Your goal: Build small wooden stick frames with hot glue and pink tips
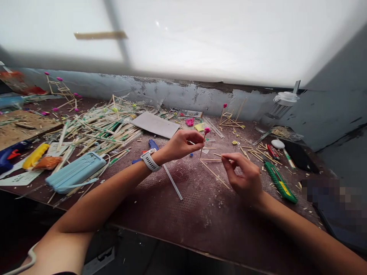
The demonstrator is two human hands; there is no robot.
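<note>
My left hand [183,145], with a white watch on its wrist, pinches an upright thin wooden stick between thumb and finger. A pink lump [207,130] tops that stick. The stick's lower end meets two sticks laid in a V [214,173] on the table. Just right of it, my right hand [243,173] is closed in a pinch on a short wooden stick [218,155], whose tip points left toward the upright one. A blue glue gun [153,144] lies partly hidden behind my left wrist, and a clear glue stick [173,183] rests below that wrist.
Loose sticks [94,128] heap at the back left. A green utility knife [280,182] and short stick pieces lie right of my right hand. Small stick models stand at back left [64,91] and back right [229,118]. A light-blue power bank [76,172] sits near the left front edge.
</note>
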